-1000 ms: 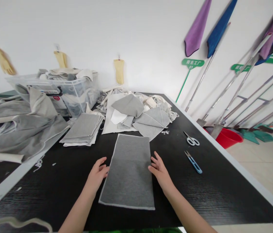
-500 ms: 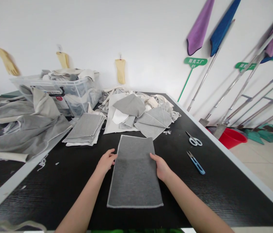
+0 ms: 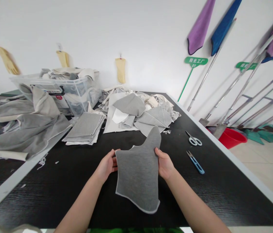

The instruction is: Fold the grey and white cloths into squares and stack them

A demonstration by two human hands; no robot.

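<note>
No longer lying flat, the gray edge-stitched cloth [image 3: 137,176] is buckling upward at lower centre, left hand [image 3: 106,165] and right hand [image 3: 165,164] pinching its sides, fingers [image 3: 114,163] closed, apparently lifting, the next move calling for even grip.

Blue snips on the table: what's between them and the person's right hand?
In the head view, just black tabletop lies between the right hand and the blue snips.
</note>
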